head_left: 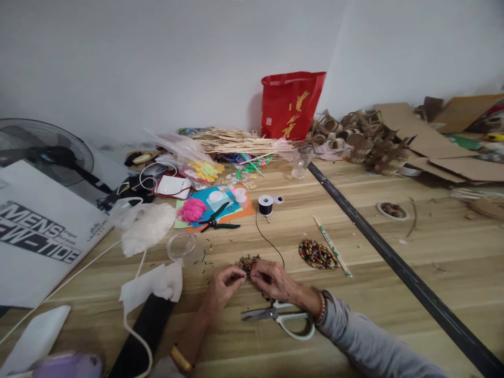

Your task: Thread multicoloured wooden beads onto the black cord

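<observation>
My left hand (225, 286) and my right hand (274, 279) face each other closely over the wooden table, fingertips pinched. Whatever lies between the fingers is too small to make out. Just beyond them is a small heap of multicoloured beads (244, 261), partly covered by my right hand. Black cord (269, 242) runs from an upright spool (265, 207) down to near my right hand. Below my right wrist lie scissors (292, 321) with pale handles, the blades pointing left. A coiled string of beads (317, 254) rests to the right, beside a thin paper-wrapped stick (333, 247).
Pruning shears (217, 220) and pink yarn (192, 210) lie on coloured paper at left. A clear round container (181, 245) stands nearer. Behind are a glass (301, 163), bamboo strips (232, 140) and a red bag (290, 105). A dark strip (374, 239) crosses the table's right side.
</observation>
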A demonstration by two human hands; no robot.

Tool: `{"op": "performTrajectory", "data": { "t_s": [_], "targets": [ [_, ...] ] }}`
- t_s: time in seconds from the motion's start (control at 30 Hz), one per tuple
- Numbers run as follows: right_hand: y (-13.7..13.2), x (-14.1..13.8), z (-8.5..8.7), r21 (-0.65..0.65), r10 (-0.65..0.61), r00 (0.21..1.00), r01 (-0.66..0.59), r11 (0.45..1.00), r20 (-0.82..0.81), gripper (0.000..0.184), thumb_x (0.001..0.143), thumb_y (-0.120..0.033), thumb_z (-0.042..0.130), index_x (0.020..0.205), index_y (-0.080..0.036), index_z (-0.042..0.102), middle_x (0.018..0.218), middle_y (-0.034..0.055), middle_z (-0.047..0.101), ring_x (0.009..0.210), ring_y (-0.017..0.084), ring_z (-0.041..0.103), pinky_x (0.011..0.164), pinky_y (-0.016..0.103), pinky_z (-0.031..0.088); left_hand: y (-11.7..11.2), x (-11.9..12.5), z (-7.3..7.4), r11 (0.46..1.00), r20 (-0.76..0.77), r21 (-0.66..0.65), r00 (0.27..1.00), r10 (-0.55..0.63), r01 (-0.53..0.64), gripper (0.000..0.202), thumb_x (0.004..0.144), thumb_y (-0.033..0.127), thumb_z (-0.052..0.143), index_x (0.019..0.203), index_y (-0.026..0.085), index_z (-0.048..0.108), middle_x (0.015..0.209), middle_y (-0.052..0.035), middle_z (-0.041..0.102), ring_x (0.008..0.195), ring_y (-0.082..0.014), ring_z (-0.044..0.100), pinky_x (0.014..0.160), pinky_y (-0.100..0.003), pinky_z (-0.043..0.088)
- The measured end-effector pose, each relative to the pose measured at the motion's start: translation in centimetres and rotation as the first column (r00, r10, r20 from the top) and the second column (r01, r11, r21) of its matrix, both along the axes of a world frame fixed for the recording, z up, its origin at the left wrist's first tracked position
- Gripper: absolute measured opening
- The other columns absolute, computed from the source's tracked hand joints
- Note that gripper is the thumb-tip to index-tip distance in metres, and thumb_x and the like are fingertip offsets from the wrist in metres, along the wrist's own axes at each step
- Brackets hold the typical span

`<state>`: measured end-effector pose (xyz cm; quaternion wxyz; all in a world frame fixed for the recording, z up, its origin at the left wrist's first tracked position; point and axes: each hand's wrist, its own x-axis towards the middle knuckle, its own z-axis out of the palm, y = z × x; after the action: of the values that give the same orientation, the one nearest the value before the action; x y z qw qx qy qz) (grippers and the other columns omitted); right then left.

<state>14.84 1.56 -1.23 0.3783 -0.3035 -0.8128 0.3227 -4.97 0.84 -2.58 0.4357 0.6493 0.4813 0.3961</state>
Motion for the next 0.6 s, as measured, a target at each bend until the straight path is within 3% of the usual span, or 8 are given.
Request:
{"op": "performTrajectory", "data": {
  "t_s": [0.27, 0.6],
  "targets": [
    [-0.13, -0.08, 0.68, 0.001, 0.0, 1.0, 0.0, 1.0, 0.004, 0.015, 0.087, -0.017, 0.049, 0.074, -0.016, 0.057, 0.065, 0.0006, 0.054, 0.057, 0.011, 0.047, 0.053, 0.021, 0.037, -0.18, 0.19, 0.71, 1.0, -0.035, 0.019, 0.999, 0.012, -0.011, 0.007, 0.068, 0.017, 0.065, 0.071, 0.015, 0.071, 0.07, -0.0061, 0.072, 0.067, -0.0169, 0.065, 0.064, -0.024, 0.053],
    [-0.09, -0.15, 0.16, 0.005, -0.011, 1.0, 0.011, 1.0, -0.003, 0.016, 0.088, -0.019, 0.05, 0.074, -0.016, 0.057, 0.064, 0.0004, 0.053, 0.057, 0.012, 0.048, 0.054, 0.021, 0.039, -0.18, 0.27, 0.71, 1.0, -0.025, 0.006, 1.0, -0.006, 0.006, 0.007, 0.068, 0.02, 0.066, 0.071, 0.016, 0.071, 0.068, -0.0046, 0.071, 0.065, -0.0162, 0.064, 0.062, -0.024, 0.052]
  ]
}}
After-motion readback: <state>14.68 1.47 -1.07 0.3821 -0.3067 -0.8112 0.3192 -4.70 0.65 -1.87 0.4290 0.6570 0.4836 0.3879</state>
